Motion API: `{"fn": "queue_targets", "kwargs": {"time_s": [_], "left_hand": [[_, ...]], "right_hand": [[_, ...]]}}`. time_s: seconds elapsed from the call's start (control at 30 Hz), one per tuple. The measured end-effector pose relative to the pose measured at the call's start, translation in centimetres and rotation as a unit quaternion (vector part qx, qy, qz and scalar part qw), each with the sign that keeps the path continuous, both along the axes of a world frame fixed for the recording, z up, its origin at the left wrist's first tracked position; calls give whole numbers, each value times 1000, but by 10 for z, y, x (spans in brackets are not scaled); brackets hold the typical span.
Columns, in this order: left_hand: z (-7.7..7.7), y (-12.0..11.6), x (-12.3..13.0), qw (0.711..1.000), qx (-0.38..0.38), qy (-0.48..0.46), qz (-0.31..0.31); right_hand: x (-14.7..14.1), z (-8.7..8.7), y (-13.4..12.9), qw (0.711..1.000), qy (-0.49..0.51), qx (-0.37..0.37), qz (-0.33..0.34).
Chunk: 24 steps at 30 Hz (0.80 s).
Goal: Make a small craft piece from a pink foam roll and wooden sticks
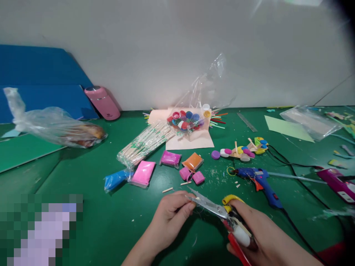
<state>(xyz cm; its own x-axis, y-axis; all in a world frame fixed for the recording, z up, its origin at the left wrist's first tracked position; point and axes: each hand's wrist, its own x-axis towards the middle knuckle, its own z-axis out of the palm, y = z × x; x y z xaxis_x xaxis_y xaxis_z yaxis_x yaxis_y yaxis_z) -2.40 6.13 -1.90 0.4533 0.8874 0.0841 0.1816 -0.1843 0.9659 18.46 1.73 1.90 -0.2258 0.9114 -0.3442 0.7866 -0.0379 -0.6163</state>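
My right hand (256, 225) grips a pair of scissors (210, 207) with one yellow and one red handle. Their blades are parted and point left, reaching the fingertips of my left hand (176, 210). Thumb and forefinger of that left hand are pinched together beside the blades, over a small pale piece too little to name. Among the fingers of my right hand, next to the handles, show a white rounded piece (242, 235) and a pale strip. Just beyond my left hand lie short cut stick pieces (167, 190).
A blue glue gun (257, 181) with a cable lies right. Behind my hands are clay packets (142, 173), a bag of wooden sticks (146, 142), bottle caps in clear plastic (188, 120) and a cap-and-stick craft (244, 149). A pink flask (102, 103) leans at the back left.
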Motion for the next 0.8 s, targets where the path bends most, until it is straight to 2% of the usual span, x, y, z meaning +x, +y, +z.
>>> {"fn": "queue_targets", "kwargs": {"time_s": [0.3,0.53,0.8], "left_hand": [[3,0,-1,1000,0,1,2],[2,-1,-2,1000,1,0,3],[3,-1,1,1000,7,-2,9]], "right_hand": [[-1,1,-2,999,-21,-29,24],[-4,2,-1,999,-40,-13,25],[-2,-18,-4,996,-87,-25,-9]]}}
